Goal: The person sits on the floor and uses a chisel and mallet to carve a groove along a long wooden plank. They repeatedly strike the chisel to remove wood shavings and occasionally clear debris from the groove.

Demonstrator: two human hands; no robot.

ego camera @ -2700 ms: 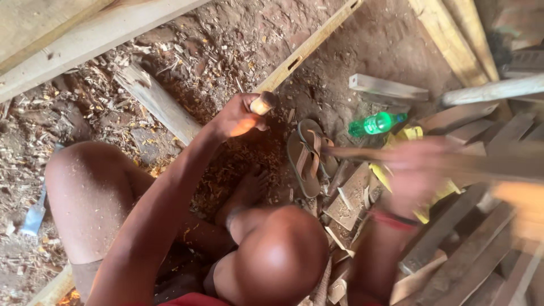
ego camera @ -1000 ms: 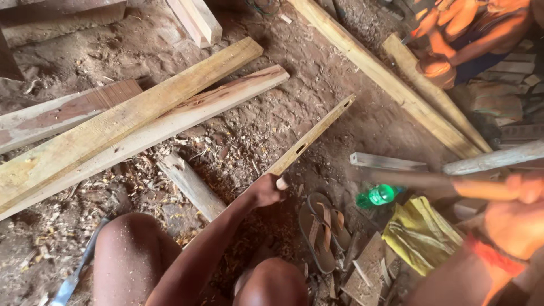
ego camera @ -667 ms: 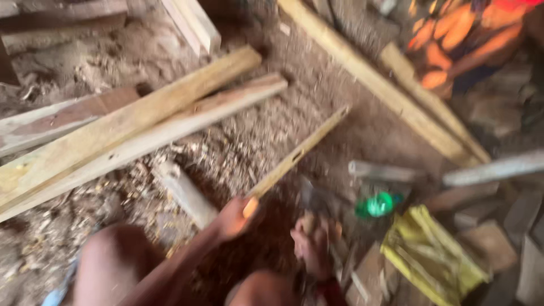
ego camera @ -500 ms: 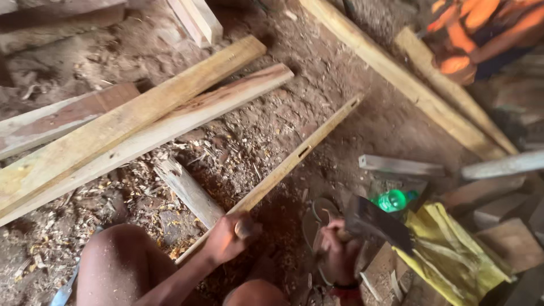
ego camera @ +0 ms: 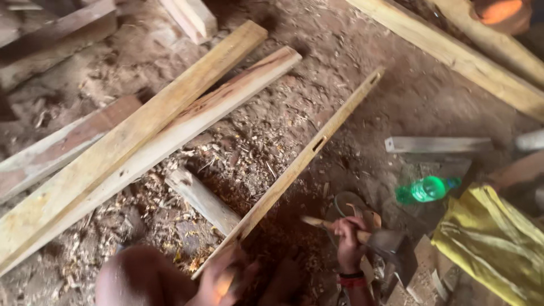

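My left hand (ego camera: 224, 277) grips the slat (ego camera: 300, 164) near its end; my right hand (ego camera: 347, 238) grips the axe (ego camera: 391, 245) beside it. Two slots cut already; shavings (ego camera: 249, 147) around.

Green plastic bottle (ego camera: 429, 188) lying on dirt floor at right, just beside yellow bag (ego camera: 498, 243). No labels, signs, screens.

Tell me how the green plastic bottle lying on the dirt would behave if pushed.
The green plastic bottle lies on its side, so it would probably roll on its round body. It looks like thin plastic, likely light and easily dented. The loose dirt and wood shavings around it might stop it rolling far.
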